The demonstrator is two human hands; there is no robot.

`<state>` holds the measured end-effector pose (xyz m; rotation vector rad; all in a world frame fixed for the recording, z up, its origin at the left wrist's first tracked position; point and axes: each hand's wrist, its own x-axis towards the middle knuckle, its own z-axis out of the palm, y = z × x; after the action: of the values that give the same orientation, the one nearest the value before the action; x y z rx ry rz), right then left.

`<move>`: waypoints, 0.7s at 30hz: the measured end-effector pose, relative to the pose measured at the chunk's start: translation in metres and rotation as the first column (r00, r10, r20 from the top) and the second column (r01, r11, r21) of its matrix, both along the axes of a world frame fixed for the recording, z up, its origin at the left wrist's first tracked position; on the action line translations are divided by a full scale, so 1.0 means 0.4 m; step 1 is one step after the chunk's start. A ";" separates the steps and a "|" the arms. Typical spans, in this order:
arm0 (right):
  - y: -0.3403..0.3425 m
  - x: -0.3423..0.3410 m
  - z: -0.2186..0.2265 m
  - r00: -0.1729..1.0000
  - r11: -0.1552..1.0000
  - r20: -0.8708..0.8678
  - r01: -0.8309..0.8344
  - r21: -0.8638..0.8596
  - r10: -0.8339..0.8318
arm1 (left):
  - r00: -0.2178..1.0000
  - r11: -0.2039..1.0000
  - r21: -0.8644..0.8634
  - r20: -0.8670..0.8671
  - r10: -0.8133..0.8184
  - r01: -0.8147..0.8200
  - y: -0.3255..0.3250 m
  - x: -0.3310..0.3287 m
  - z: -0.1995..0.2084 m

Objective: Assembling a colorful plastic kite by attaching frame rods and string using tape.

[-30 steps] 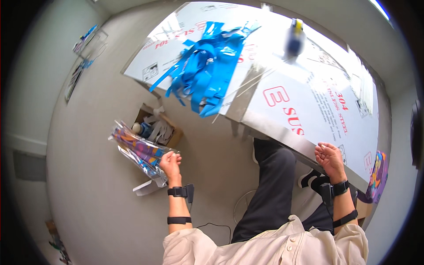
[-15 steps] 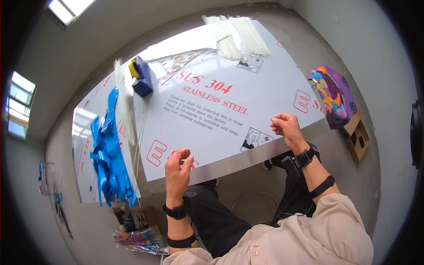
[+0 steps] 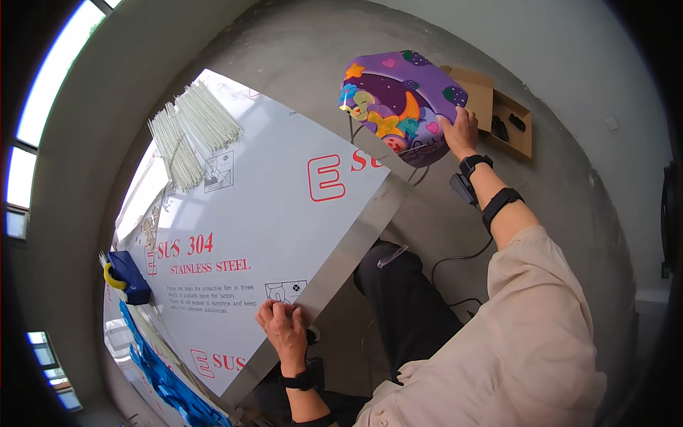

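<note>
At the far right, my right hand (image 3: 461,134) reaches over a shiny purple sheet (image 3: 420,78) printed with a cartoon figure, stars, hearts and berries. Its thumb and fingers close on the sheet's right edge. Thin dark legs of a support show under the sheet, whose top is mostly covered. My left hand (image 3: 284,331) rests at the near edge of the table (image 3: 284,213), fingers loosely bent and holding nothing that I can see. The tabletop wears a white protective film with red and black print.
Bundles of thin white sticks (image 3: 192,132) lie at the table's far end. A blue tape dispenser (image 3: 130,277) with a yellow roll and blue plastic strips (image 3: 167,384) are at the left. An open cardboard box (image 3: 509,148) with dark items stands beyond my right hand. A black cable (image 3: 435,274) trails below.
My view has swung to the right. My right hand has moved from above the table's near edge to the purple sheet. My left hand has come down to the table edge.
</note>
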<state>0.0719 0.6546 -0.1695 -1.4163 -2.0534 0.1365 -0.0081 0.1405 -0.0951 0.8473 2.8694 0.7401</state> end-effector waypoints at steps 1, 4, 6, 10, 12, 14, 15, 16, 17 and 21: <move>0.036 0.003 0.002 0.996 0.999 0.075 -0.038 -0.012 0.039 | 1.000 1.000 -0.021 0.021 0.015 -0.015 0.009 -0.002 -0.001; 0.086 -0.040 0.020 0.981 0.990 0.191 0.006 -0.143 0.021 | 0.999 0.998 -0.058 0.031 0.041 -0.039 0.016 -0.006 -0.008; 0.097 -0.068 0.039 0.971 0.965 0.239 0.091 -0.247 -0.031 | 0.999 0.996 -0.080 0.018 0.049 -0.047 0.022 -0.008 -0.007; 0.118 -0.095 0.051 0.969 0.952 0.243 0.117 -0.283 -0.047 | 0.998 0.994 -0.092 0.005 0.059 -0.058 0.028 -0.005 -0.015; 0.130 -0.113 0.042 0.975 0.930 0.219 0.051 -0.364 0.033 | 0.996 0.995 -0.053 -0.013 0.086 -0.086 0.028 -0.007 -0.023; 0.131 -0.119 0.035 0.978 0.946 0.204 0.038 -0.322 0.031 | 0.996 0.994 -0.070 -0.021 0.085 -0.087 0.031 -0.008 -0.027; 0.138 -0.122 0.030 0.959 0.958 0.271 -0.005 -0.287 0.086 | 0.996 0.993 -0.084 -0.031 0.086 -0.088 0.033 -0.010 -0.029; 0.144 -0.122 0.025 0.931 0.966 0.338 -0.050 -0.254 0.138 | 0.996 0.993 -0.081 -0.033 0.084 -0.086 0.034 -0.009 -0.031; 0.146 -0.118 0.018 0.916 0.971 0.369 -0.072 -0.229 0.155 | 0.995 0.992 -0.093 -0.046 0.083 -0.087 0.035 -0.009 -0.033; 0.151 -0.106 0.013 0.967 0.993 0.249 0.016 0.116 -0.045 | 0.997 0.991 -0.115 -0.045 0.061 -0.066 0.029 -0.013 -0.027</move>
<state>0.0294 0.7150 -0.1642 -1.4555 -2.2020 -0.1798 -0.0132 0.1520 -0.1059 0.7696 2.9544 0.5607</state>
